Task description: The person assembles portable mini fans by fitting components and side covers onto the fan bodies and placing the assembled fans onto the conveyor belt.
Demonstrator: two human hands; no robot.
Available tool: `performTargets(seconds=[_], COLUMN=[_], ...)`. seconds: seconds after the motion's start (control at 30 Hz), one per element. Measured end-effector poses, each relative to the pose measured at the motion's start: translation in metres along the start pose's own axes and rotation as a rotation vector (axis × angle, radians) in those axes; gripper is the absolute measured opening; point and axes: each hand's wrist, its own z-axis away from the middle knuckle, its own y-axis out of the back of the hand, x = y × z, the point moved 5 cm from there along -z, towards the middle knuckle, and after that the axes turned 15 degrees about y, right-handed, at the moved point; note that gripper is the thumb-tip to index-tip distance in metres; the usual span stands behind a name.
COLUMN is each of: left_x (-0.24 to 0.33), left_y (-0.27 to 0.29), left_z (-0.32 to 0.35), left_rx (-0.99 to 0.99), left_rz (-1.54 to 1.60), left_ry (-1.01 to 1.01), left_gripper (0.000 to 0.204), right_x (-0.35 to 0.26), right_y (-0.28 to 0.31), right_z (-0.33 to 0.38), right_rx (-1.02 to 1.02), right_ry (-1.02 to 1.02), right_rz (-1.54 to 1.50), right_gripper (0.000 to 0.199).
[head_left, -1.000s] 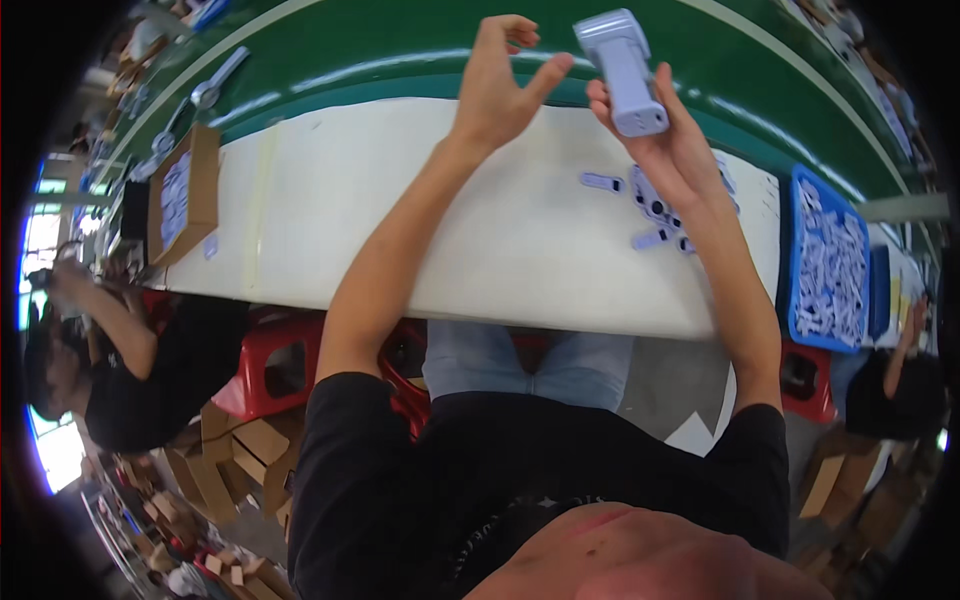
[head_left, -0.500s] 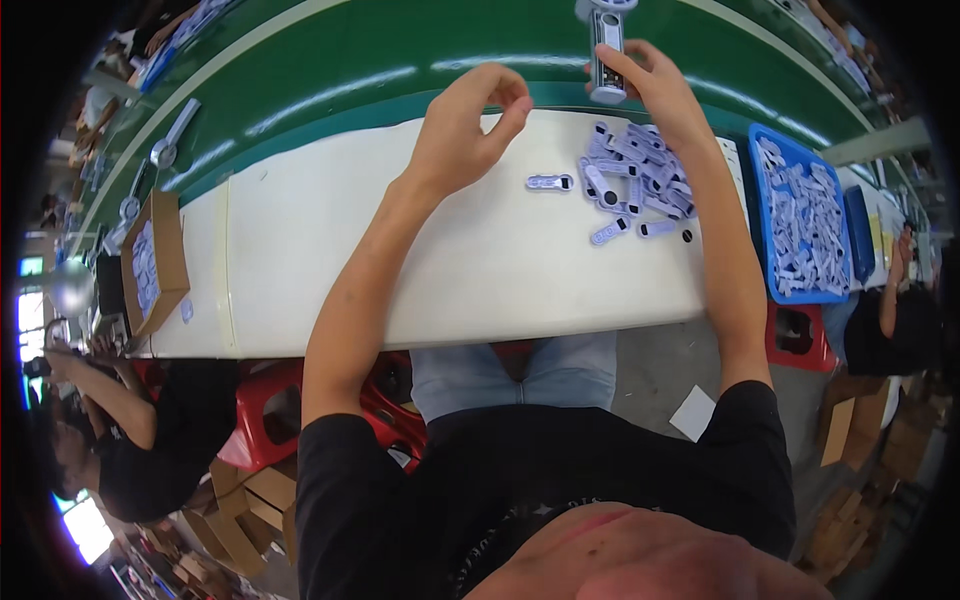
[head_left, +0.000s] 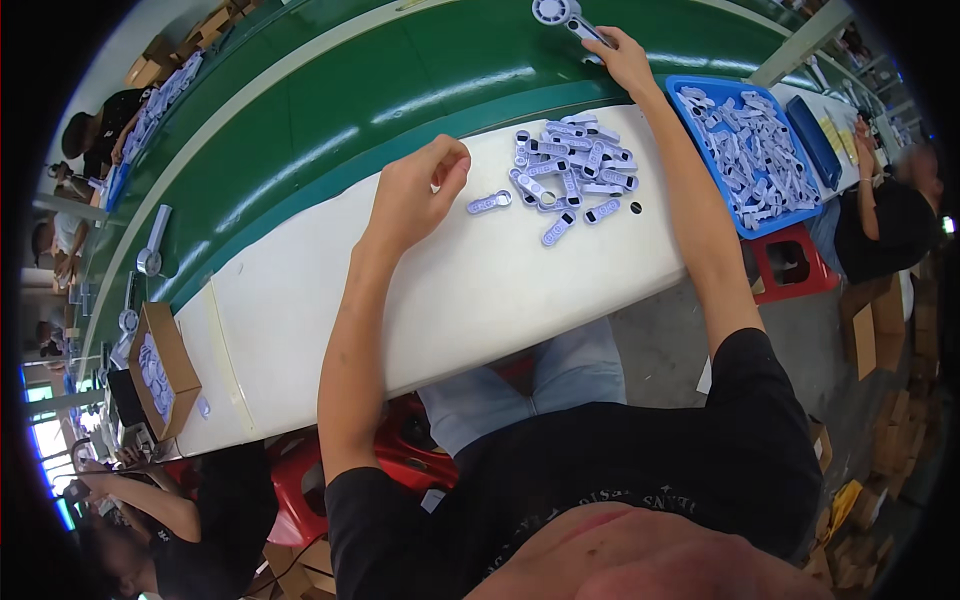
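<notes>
At the far edge of the white table, over the green belt, my right hand (head_left: 626, 62) is closed round the handle of a small handheld fan (head_left: 578, 28). The fan's round, slotted head points away to the left. My left hand (head_left: 412, 195) hovers over the table, thumb and fingertips curled together, with nothing visible in them. Just right of it lies a single pale lilac handle cover (head_left: 489, 203) with a dark end. Farther right is a loose pile of similar handle covers (head_left: 570, 165), with a small black disc (head_left: 636, 208) beside it.
A blue tray (head_left: 745, 232) heaped with pale parts stands at the table's right end. At the left end is a cardboard box (head_left: 178, 358) of pale pieces. More fans (head_left: 150, 260) lie on the green belt (head_left: 400, 75). Co-workers sit on both sides, near red stools (head_left: 300, 490).
My view has turned, so the table now slants. The fan in my right hand has gone from upright to tilted, its head toward the left. My left hand stays curled, now nearer the single cover.
</notes>
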Motion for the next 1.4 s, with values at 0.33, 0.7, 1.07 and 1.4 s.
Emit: performTargets(seconds=[0.33, 0.7, 1.07, 1.4], left_x=[0.000, -0.003, 0.001, 0.008], left_y=[0.000, -0.006, -0.009, -0.027], left_z=[0.003, 0.002, 0.011, 0.004], left_rx=[-0.023, -0.094, -0.188, -0.257], left_rz=[-0.015, -0.010, -0.145, -0.148], left_ry=[0.005, 0.181, -0.003, -0.031], left_gripper=[0.008, 0.010, 0.018, 0.026], right_x=[0.008, 0.010, -0.087, -0.218], right_y=[-0.005, 0.009, -0.016, -0.066], right_z=[-0.002, 0.001, 0.009, 0.083], right_rx=[0.139, 0.173, -0.020, -0.547], right_ry=[-0.222, 0.080, 0.405, 0.697], right_rz=[-0.896, 0.374, 0.283, -0.024], right_gripper=[0.039, 0.058, 0.025, 0.013])
